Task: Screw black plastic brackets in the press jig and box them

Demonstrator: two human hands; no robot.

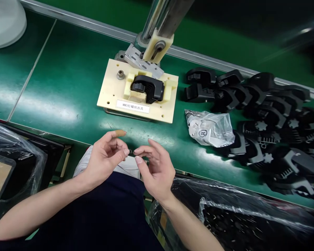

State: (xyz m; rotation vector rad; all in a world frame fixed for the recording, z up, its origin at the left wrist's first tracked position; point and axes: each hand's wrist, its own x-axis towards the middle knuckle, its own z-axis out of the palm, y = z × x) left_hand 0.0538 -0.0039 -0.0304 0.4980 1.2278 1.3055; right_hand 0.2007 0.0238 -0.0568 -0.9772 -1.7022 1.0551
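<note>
My left hand (pixel 107 155) is held over the front edge of the green table, its thumb and a finger pinched on a tiny dark part (pixel 131 151). Close on its right, my right hand (pixel 155 165) has its thumb and fingers curled toward the same small part; whether they grip anything is too small to tell. Beyond both hands lies a cream fixture plate (pixel 110 83) with a printed label (pixel 132 106). A black curved part (pixel 149 87) sits in the raised holder on that plate.
A metal post (pixel 159 17) with a cream block stands behind the plate. To the right are a clear plastic bag (pixel 210 129) and many black parts (pixel 272 115). Plastic-lined bins (pixel 225 209) stand below the table edge. A white object (pixel 5 22) is at the upper left.
</note>
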